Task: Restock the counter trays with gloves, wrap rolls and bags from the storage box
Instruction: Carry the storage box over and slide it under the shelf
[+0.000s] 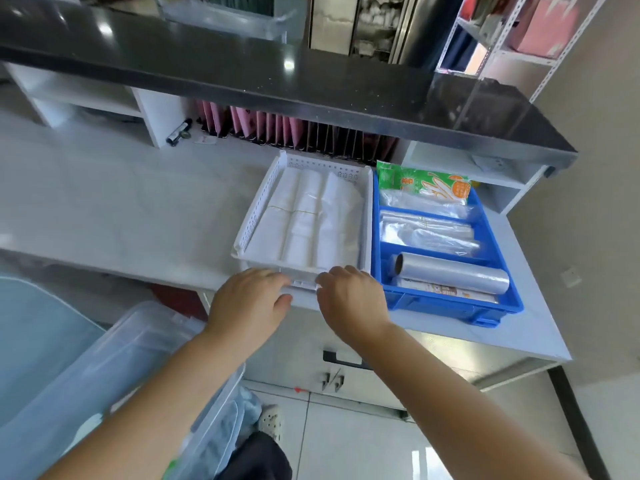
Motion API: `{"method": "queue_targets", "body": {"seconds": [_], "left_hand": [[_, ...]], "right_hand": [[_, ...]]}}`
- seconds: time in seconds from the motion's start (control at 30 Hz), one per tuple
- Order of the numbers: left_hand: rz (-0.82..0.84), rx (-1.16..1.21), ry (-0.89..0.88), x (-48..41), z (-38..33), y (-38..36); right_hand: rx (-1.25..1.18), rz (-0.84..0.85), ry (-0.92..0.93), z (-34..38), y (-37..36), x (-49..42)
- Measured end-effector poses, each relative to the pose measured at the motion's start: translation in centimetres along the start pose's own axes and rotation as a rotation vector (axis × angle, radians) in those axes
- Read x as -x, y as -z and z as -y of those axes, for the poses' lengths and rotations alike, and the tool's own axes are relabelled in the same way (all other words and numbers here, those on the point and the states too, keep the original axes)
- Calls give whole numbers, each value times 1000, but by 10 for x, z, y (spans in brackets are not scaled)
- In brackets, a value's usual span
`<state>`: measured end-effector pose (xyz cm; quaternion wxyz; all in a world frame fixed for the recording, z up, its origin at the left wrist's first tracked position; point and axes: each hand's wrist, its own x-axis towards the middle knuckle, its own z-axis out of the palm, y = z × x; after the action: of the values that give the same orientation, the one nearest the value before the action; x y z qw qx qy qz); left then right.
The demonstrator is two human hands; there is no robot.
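A white perforated tray (pixel 256 209) on the counter holds bundles of white plastic bags (pixel 304 216). To its right a blue divided tray (pixel 450 303) holds a green glove packet (pixel 422 185) at the back, clear wrapped rolls (pixel 429 230) in the middle and a wrap roll (pixel 453 271) in front. My left hand (pixel 249 303) and my right hand (pixel 349 296) rest on the white tray's near rim, fingers curled over its front edge. The clear storage box (pixel 114 368) stands low at the left, beside my left forearm.
A black upper counter ledge (pixel 242 74) overhangs the white worktop (pixel 121 209). Pink and dark folders (pixel 294 133) stand under it behind the trays. A cabinet with a black handle (pixel 339 358) is below the counter. Metal shelving (pixel 502 36) stands at the far right.
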<state>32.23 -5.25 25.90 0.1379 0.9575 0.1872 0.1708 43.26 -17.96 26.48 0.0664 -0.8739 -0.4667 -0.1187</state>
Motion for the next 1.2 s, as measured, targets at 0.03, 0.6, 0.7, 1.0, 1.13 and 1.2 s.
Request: {"method": "queue_targets", "body": {"seconds": [0.03,0.6,0.7,1.0,1.13,1.2], "left_hand": [[6,3,29,14,0,3],[223,-153,422,210,148,57],[269,-132,446,236,196,54],[470,-84,470,261,362,38],[550,-92,467,262,414,23],[578,-83,455,261,430,12]], "right_hand": [[-12,-2,3,7,1,10],[-234,358,53,161,-67,106],[-245,440,0,199,-86,106],[-246,677,-391,317,-148,109],[-226,710,-549,345,-170,117],[-208,728,-615,357,-180,124]]}}
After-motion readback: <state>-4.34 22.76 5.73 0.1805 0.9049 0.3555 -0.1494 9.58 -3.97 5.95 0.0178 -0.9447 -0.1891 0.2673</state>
